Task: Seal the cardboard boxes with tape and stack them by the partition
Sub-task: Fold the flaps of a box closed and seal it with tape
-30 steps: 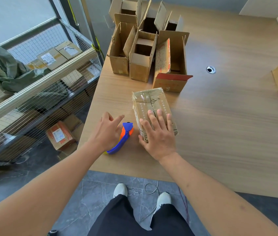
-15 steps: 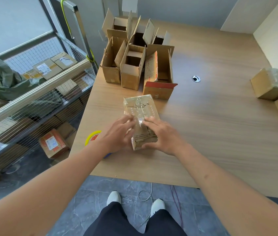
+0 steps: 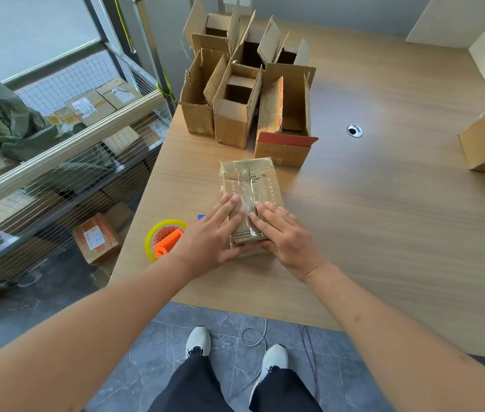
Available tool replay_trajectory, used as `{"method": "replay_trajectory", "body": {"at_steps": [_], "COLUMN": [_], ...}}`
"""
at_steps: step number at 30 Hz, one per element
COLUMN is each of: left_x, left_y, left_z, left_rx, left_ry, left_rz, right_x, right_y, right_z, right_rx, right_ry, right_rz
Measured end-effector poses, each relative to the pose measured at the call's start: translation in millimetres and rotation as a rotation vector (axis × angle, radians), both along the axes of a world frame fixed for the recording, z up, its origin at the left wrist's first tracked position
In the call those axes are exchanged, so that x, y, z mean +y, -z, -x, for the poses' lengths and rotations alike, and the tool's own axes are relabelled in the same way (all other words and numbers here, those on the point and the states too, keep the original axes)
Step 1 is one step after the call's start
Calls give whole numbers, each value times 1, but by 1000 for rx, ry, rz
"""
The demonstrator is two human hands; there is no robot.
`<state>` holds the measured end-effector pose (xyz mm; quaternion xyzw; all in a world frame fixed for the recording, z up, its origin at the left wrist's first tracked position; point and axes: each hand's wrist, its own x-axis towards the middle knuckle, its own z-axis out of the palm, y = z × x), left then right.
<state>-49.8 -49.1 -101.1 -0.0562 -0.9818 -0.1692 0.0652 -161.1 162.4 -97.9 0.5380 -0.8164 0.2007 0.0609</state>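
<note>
Fingers have flattened: left hand [image 3: 208,239], right hand [image 3: 287,236] press lengthwise-away taped box [image 3: 250,185].

Our two arms bare with no sleeves, left hand [image 3: 211,242] and right hand [image 3: 287,239] without gloves, dark trousers [image 3: 229,388], white sneakers [image 3: 198,340] with dark laces

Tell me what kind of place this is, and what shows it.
Probably a small packing or parcel-shipping room. A cluster of open brown cardboard boxes waits on the long wooden table, a yellow tape roll on an orange dispenser lies at its edge, and a wire-mesh cart beside it holds labelled parcels.
</note>
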Motion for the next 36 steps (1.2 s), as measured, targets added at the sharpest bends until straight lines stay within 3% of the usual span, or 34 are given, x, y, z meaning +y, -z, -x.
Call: {"method": "replay_trajectory", "body": {"at_steps": [4,8,15,19,22,27,34,36], "left_x": [-1,4,27,38,44,46,50,50], "left_y": [-13,-15,-31,-38,-37,-24,-24,-26], "left_z": [-1,0,14,21,25,25,25,26], "left_rx": [-48,-68,-97,-88,-88,-157,-186,-198], "left_ry": [2,-35,-108,-137,-40,19,-11,-14], "left_rz": [-18,-50,119,123,99,51,-14,-38], "right_x": [13,13,26,40,47,45,36,37], "right_y": [-9,-3,-15,-17,-14,-11,-8,-10], "right_z": [12,7,4,5,7,8,-8,-6], "right_rx": [-123,-53,-167,-157,-112,-286,-481,-531], "right_ry": [-66,-65,-26,69,181,237,586,583], "right_rz": [14,50,54,129,170,247,357,346]}}
